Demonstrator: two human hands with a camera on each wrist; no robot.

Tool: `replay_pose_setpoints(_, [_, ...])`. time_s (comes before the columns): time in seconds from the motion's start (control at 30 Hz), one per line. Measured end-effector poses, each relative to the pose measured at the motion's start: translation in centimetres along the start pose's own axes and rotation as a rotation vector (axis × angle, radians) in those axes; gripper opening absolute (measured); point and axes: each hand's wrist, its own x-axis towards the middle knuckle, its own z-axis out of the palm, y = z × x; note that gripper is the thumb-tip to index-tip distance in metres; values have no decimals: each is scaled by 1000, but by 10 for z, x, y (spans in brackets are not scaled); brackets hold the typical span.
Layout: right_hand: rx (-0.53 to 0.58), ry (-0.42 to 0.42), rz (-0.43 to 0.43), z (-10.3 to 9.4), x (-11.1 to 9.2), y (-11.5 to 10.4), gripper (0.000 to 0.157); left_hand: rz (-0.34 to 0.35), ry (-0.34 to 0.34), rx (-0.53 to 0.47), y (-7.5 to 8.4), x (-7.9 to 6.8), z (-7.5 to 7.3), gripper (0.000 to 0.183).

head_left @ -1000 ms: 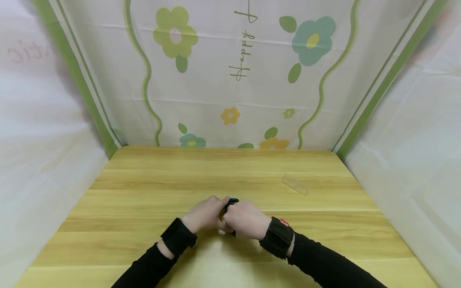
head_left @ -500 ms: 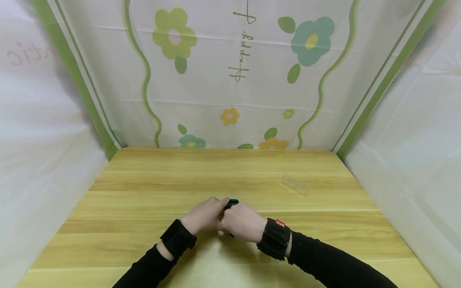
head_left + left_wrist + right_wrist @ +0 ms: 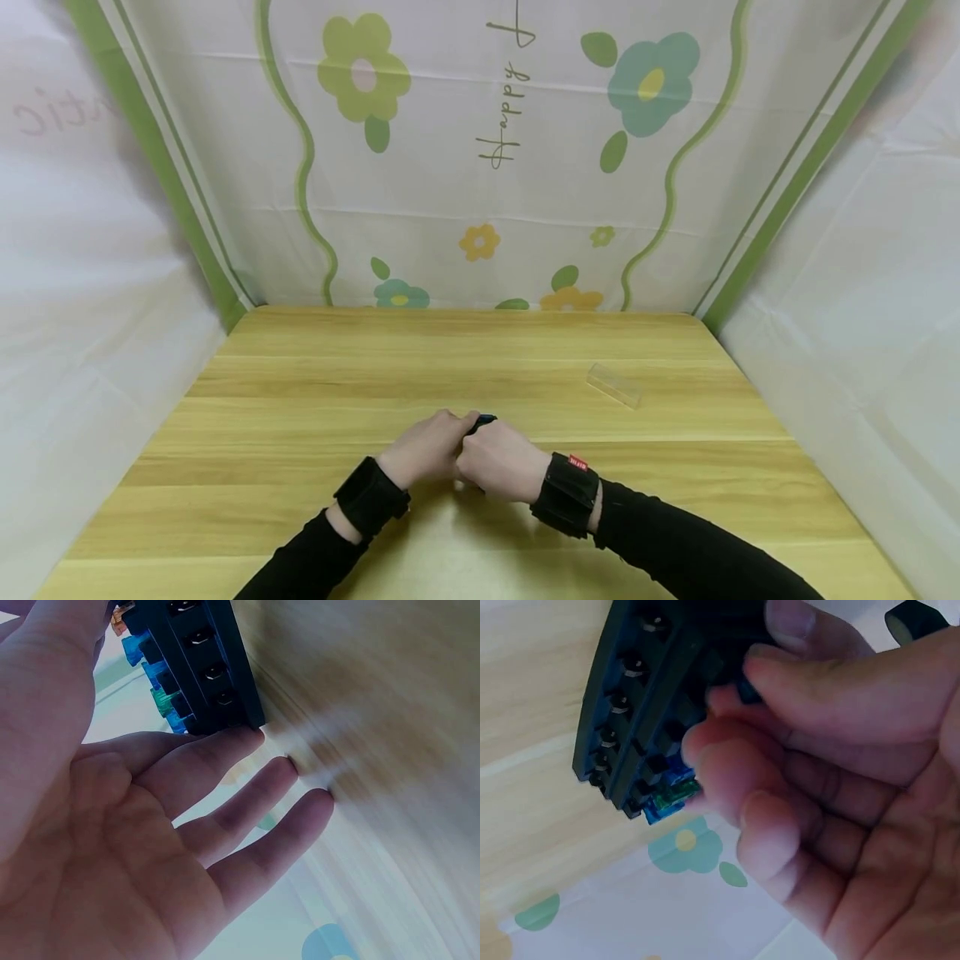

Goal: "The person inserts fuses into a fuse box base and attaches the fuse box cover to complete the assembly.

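Observation:
Both hands meet over the near middle of the table around a black fuse block (image 3: 217, 667), which carries a row of screw terminals. Small translucent blade fuses, including a green one (image 3: 676, 795), stick out of its slots. My left hand (image 3: 423, 450) holds the block, with several fingers stretched past its end. With bent fingers, my right hand (image 3: 504, 462) works at the slotted side, where thumb and forefinger pinch a dark blue fuse (image 3: 746, 690), mostly hidden by the fingertips. In the head view, the hands cover nearly all of the block.
A clear plastic cover (image 3: 613, 386) lies on the wooden table (image 3: 300, 367), to the right and farther back. White cloth walls with flower prints stand behind and at both sides. Black bands (image 3: 567, 493) wrap both wrists.
The right hand has shifted slightly left, closer to the left hand, hiding more of the block. My left hand and the clear cover stay where they were.

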Motion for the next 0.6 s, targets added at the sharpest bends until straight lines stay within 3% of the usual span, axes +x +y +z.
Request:
replay_pose_setpoints(0.23, [63,12,-3,-1,-3,3,43,-6,-4,-12,4,2,-3,44])
replay_pose_setpoints(0.5, [168,-47,-11,1,-6,6,41,-2,-2,-29,8,0,-5,36])
replay_pose_setpoints(0.6, [178,-77,-10,2,-5,8,35,-23,-24,-50,8,0,-6,44])
